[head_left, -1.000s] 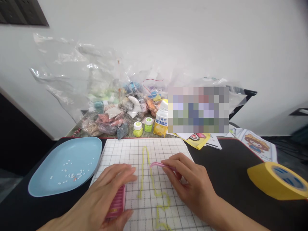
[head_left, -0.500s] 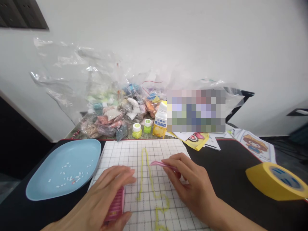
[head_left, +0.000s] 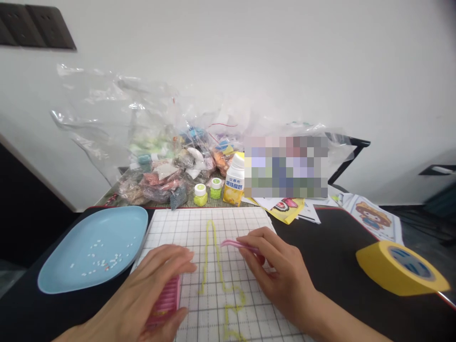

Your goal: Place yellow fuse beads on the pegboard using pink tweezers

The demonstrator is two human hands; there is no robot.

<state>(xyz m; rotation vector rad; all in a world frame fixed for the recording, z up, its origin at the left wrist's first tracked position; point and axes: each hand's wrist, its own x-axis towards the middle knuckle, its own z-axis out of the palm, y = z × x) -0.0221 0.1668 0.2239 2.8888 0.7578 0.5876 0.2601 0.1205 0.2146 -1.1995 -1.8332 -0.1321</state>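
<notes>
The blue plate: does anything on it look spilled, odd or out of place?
Nothing looks spilled: the small white pieces I can see lie scattered within the rim of the blue plate. One reddish speck among them looks odd because its colour differs; it is too small to identify.

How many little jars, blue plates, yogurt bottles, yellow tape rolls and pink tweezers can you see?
Little jars: 2
Blue plate: 1
Yogurt bottle: 1
Yellow tape roll: 1
Pink tweezers: 1
Total: 6

Pink tweezers (head_left: 231, 242) have edged off the yellow line (head_left: 218, 261)
</notes>
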